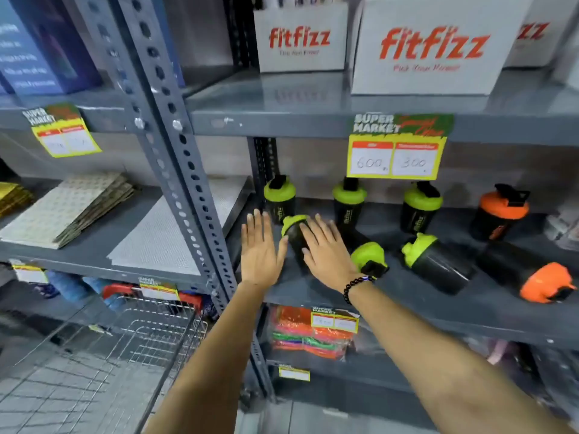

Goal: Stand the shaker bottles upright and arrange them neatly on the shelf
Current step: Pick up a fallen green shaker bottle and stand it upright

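Several black shaker bottles are on the grey metal shelf. Three with green lids and one with an orange lid stand upright along the back. In front, a green-lidded bottle lies tilted between my hands. My left hand is flat and open at its left side. My right hand rests on its right side with fingers stretched out, not closed around it. Two more green-lidded bottles and an orange-lidded one lie on their sides to the right.
A yellow price tag hangs from the shelf above, which carries white fitfizz boxes. A perforated steel upright stands just left of my left hand. A wire shopping cart is at lower left. Packaged goods fill the shelf below.
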A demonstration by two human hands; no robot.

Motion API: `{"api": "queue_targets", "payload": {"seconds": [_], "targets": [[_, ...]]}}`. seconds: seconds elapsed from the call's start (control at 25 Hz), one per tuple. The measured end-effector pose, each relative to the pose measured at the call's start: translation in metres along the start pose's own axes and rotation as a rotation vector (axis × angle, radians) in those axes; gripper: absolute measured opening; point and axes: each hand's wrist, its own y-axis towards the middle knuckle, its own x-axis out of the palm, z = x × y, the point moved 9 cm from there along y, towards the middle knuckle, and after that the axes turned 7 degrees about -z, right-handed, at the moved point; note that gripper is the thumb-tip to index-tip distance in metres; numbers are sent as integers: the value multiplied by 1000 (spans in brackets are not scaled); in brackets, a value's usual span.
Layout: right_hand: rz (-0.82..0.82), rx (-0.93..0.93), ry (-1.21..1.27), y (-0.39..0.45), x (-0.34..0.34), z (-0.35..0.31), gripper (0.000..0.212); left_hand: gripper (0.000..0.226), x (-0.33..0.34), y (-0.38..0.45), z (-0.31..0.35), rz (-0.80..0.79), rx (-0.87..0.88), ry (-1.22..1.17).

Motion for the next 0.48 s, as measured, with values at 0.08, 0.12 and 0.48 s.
{"api": "queue_targets", "payload": {"seconds": [0.08,0.12,0.48], "targets": [[-57,35,64,17,14,4,55,82,24,8,-18,-71,-55,-18],[-74,42,93,23,24,5,55,83,38,10,-26,-109,-78,-39],[-286,358,492,67,60,22,90,72,106,11,-62,-347,-251,-45]]}}
